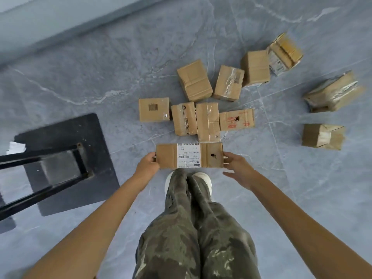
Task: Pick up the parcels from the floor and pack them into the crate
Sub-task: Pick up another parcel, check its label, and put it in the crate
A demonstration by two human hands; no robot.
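A long brown cardboard parcel (167,156) with a white shipping label lies just ahead of my feet. My left hand (148,163) presses on its left end and my right hand (237,168) touches its right end, so the parcel is held between both hands. Several more brown parcels lie on the grey floor beyond it: a barcode box (154,109), a taped box (184,118), a red-printed box (236,119) and others further back. No crate is clearly visible.
A black mat (104,158) with a black metal frame (40,158) on it lies to my left. Two parcels (322,136) (334,92) lie apart at the right. A pale wall base (60,21) runs along the far left.
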